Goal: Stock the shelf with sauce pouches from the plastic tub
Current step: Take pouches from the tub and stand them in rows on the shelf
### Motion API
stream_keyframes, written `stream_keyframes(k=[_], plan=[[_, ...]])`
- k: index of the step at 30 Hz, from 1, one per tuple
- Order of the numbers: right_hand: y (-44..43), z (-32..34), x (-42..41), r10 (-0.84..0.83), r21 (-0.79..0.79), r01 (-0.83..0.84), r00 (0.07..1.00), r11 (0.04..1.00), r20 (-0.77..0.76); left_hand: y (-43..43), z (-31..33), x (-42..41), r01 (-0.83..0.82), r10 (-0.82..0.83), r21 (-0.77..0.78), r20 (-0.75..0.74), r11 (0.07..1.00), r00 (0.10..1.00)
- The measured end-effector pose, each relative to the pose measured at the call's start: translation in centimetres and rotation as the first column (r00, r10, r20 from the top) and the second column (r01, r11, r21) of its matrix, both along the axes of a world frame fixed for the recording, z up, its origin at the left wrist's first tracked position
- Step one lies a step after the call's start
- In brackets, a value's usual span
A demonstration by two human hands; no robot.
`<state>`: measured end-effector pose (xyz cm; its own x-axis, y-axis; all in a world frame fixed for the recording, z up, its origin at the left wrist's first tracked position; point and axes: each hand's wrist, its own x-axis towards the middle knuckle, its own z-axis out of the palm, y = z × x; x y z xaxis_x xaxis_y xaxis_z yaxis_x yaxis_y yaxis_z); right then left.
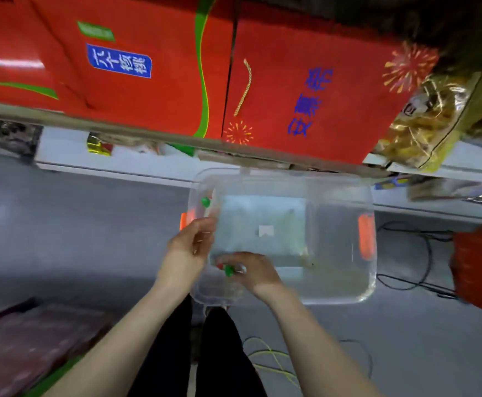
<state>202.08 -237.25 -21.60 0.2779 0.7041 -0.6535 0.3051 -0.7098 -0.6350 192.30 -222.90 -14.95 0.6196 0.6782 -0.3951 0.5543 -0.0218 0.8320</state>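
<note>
- Red cartons (153, 81): the largest items in view. They fill the upper shelf (136, 128). I can pick out no sauce pouch on that board from this angle, so how many are already stocked cannot be read here.
- Plastic tub (334, 293): clear, with orange latches, standing on the grey floor just in front of the shelf's foot. Its bottom shows bare across the middle and right, and the only contents I can see lie at its left end. I judge the task to be far along, with perhaps only the last pouches left to lift out and place.
- Left hand (188, 249): at the tub's left wall, fingers (205, 227) partly curled and pointing upward. Motion blur keeps me from telling whether they pinch the pale pouch (205, 202) with the green cap just above them or only touch the wall.
- Right hand (258, 270): inside the tub's near-left corner, fingers bent closely around a green-capped pouch (229, 270), which I judge to be gripped and ready to lift.
- Both pouches: in the tub, none yet raised toward the shelf.
</note>
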Motion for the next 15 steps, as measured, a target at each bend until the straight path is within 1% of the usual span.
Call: stream_keyframes(k=[2,4,5,6,8,10,12,14,15], plan=[[0.7,-1.5,1.0,-0.2,0.058,0.203,0.978,0.977,-0.058,0.0,-1.2,0.5,0.021,-0.021,-0.002,-0.027,1.0,0.999],[0.6,-1.5,3.2,-0.424,0.062,0.433,0.898,0.899,-0.12,0.1,-2.0,1.0,0.083,-0.089,-0.094,-0.055,0.992,0.995],[0.4,-0.9,4.5,-0.501,0.066,0.517,0.848,0.853,-0.173,0.1,-2.3,1.2,0.129,-0.14,-0.145,-0.069,0.981,0.988],[0.3,0.3,5.8,-0.546,0.064,0.58,0.795,0.812,-0.264,0.1,-2.3,1.5,0.192,-0.21,-0.172,-0.092,0.966,0.973],[0.3,3.0,7.7,-0.561,0.031,0.638,0.698,0.769,-0.445,-0.1,-2.0,2.2,0.331,-0.362,-0.201,-0.146,0.922,0.921],[0.6,5.6,8.4,-0.52,0.05,0.635,0.674,0.771,-0.525,-0.3,-1.1,3.0,0.376,-0.411,-0.212,-0.154,0.902,0.899],[1.2,7.2,8.6,-0.497,0.075,0.631,0.674,0.773,-0.547,-0.3,-0.3,3.2,0.327,-0.358,-0.191,-0.16,0.925,0.92],[2.1,7.6,8.4,-0.55,0.054,0.698,0.607,0.714,-0.573,-0.1,0.3,2.7,0.255,-0.278,-0.136,-0.19,0.957,0.941],[2.7,7.2,8.2,-0.59,0.038,0.731,0.58,0.682,-0.561,0.1,0.5,2.1,0.195,-0.213,-0.108,-0.197,0.975,0.957]])
